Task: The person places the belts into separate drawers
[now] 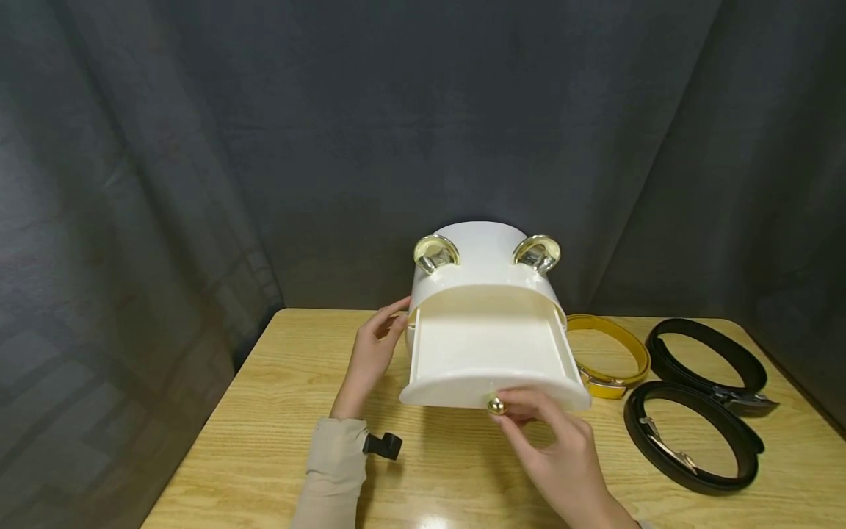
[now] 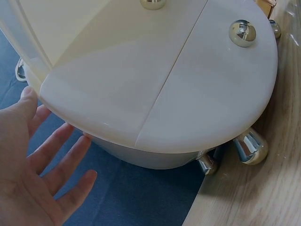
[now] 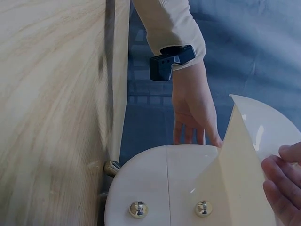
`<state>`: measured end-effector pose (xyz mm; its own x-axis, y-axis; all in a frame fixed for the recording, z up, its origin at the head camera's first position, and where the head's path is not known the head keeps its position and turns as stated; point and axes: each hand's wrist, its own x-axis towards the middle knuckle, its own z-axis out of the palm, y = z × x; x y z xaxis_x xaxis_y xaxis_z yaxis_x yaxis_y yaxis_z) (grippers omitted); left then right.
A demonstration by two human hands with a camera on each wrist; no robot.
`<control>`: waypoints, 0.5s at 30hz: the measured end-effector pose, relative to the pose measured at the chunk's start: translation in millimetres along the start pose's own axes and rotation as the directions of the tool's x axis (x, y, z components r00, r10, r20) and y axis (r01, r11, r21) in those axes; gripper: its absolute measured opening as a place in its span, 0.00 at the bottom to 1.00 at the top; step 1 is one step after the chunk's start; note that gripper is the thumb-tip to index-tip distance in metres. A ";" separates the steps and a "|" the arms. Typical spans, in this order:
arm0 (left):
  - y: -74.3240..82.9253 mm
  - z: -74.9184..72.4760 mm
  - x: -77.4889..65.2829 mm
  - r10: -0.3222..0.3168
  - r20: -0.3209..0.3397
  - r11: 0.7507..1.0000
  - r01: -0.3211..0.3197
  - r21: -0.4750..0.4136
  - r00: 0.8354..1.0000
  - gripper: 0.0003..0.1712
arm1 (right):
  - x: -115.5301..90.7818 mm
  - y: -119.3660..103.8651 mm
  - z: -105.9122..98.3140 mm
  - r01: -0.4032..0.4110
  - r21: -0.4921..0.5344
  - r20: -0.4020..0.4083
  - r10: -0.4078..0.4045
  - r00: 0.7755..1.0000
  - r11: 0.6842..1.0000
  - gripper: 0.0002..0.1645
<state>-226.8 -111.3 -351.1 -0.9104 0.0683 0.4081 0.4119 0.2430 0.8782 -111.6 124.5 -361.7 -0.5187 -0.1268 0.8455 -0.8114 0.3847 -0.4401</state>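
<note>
A glossy white drawer cabinet (image 1: 487, 253) with two gold ears stands on the table, its top drawer (image 1: 485, 342) pulled out toward me with nothing lying in it. At that drawer's front, my right hand (image 1: 562, 455) pinches the small gold knob (image 1: 497, 405) between thumb and fingers. My left hand (image 1: 371, 356) is at the cabinet's left side. In the left wrist view its fingers (image 2: 56, 141) are spread, tips right at the side edge. Two lower drawer fronts, each with a round gold knob (image 3: 138, 209), show closed in the right wrist view.
Right of the cabinet lie a coiled yellow belt (image 1: 641, 360) and two coiled black belts, one farther back (image 1: 753, 367) and one nearer (image 1: 700, 481). Gold feet (image 2: 251, 146) support the cabinet on the wooden table (image 1: 264, 411). A dark curtain (image 1: 396, 147) hangs behind.
</note>
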 end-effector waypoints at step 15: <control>-1.3 -0.4 0.4 -0.014 0.005 1.000 0.014 0.004 1.000 0.20 | -0.6 -4.0 -4.4 0.028 -0.052 0.009 -0.027 1.000 0.998 0.17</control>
<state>-227.7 -112.0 -351.9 -0.9163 0.0698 0.3944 0.3988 0.2480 0.8829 -106.8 127.1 -359.1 -0.4989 -0.1455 0.8544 -0.8103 0.4279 -0.4003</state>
